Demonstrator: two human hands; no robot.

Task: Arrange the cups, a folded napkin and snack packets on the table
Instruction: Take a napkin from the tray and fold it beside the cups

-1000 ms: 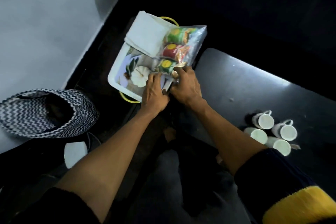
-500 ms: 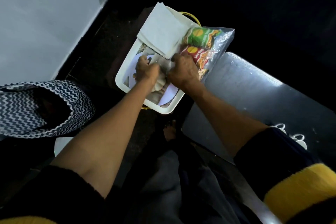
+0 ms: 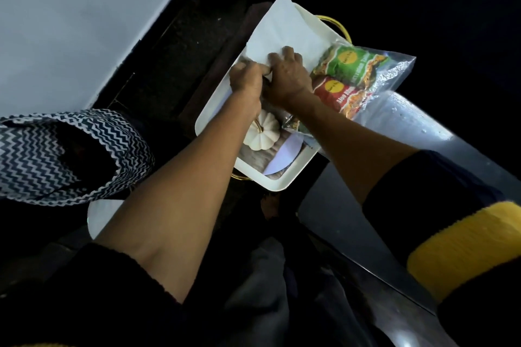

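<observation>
While your left hand [image 3: 245, 79] and right hand [image 3: 287, 75] meet over the white tray [image 3: 214, 118], both have fingers curled onto the near edge of the folded napkin [image 3: 284, 31], which lies across the tray's far corner. Snack packets [image 3: 348, 76] in a clear bag hang over the tray's right edge, just beside your right hand. A zigzag-patterned bag [image 3: 70, 158] sits well left of the tray.

White tray [image 3: 277, 184] w/ gold handles holds a white napkin [image 3: 284, 34] at the far end & snack packets [image 3: 349, 76] on the right; dark table [image 3: 394, 132] just right.
</observation>
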